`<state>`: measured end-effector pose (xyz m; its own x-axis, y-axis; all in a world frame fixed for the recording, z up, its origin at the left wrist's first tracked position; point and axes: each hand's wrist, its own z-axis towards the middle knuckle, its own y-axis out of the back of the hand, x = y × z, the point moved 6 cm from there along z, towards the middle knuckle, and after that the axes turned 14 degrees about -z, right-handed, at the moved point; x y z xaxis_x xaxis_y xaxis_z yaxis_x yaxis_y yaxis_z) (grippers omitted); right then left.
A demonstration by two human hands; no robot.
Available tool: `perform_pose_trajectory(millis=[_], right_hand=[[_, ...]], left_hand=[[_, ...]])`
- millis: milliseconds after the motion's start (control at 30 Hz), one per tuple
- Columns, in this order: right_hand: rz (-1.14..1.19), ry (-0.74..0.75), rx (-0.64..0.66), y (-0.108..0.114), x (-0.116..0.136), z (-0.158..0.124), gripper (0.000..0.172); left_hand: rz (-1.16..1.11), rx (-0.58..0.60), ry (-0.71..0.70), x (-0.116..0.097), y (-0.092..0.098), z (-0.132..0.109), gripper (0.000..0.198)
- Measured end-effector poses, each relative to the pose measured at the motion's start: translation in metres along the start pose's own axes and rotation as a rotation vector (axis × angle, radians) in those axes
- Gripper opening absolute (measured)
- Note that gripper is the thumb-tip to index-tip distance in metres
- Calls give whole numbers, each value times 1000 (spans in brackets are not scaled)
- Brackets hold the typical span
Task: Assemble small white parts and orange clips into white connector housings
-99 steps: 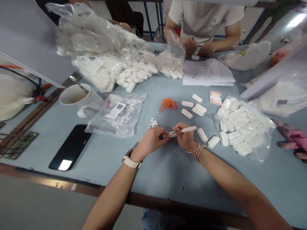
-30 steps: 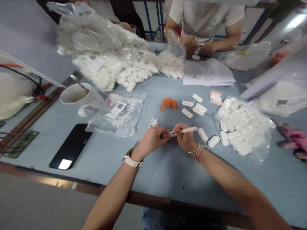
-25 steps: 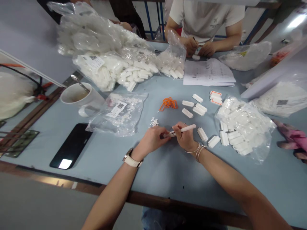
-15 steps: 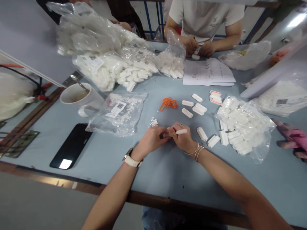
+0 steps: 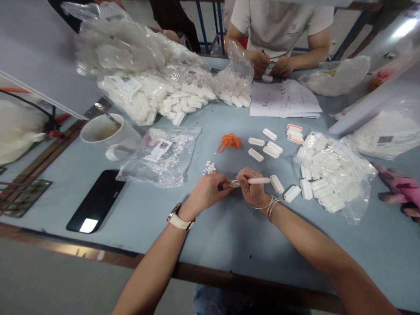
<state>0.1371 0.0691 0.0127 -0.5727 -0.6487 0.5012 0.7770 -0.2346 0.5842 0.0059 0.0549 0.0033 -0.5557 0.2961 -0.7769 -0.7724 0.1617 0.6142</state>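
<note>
My left hand (image 5: 211, 189) is closed on a small white plastic piece (image 5: 231, 185) at the middle of the table. In my right hand (image 5: 252, 188) is a slim, pale pen-like tool (image 5: 259, 180), its thin front end pointing left at the white piece. Whether the tip touches the piece is too small to tell. A little pile of tiny white parts (image 5: 210, 167) lies just beyond my left hand. Farther off are several orange frames (image 5: 229, 142). Loose white plastic housings (image 5: 256, 154) lie beyond and right of my right hand; two carry orange frames (image 5: 295, 138).
An open bag of white housings (image 5: 334, 170) lies at right. On the left are a phone (image 5: 95, 201), a mug with a spoon (image 5: 126, 138) and a bag of tiny parts (image 5: 160, 157). Large filled bags (image 5: 147, 96), paper sheets (image 5: 285, 100) and a person (image 5: 282, 35) are across the table.
My right hand has shifted slightly right with the pen-like tool, away from my left hand, so more of the white piece shows. The left hand stays put.
</note>
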Motion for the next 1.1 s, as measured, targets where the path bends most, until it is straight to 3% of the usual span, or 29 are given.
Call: perform_pose_trajectory(millis=[300,600,833,1100], right_hand=[[-115,-32,109,-8,-3,-1,48],[-153,154,184,-12,11,0,46],[-9,-28,69,-3,-2,-1,48],[29,-44,84,-6,-3,-1,44]], left_hand=[[27,7,4,1,-1,0,10],[39,26,10,-3,1,1,16],[-12,5,55,2,1,1,8],[-111,-10,142,8,1,0,22]])
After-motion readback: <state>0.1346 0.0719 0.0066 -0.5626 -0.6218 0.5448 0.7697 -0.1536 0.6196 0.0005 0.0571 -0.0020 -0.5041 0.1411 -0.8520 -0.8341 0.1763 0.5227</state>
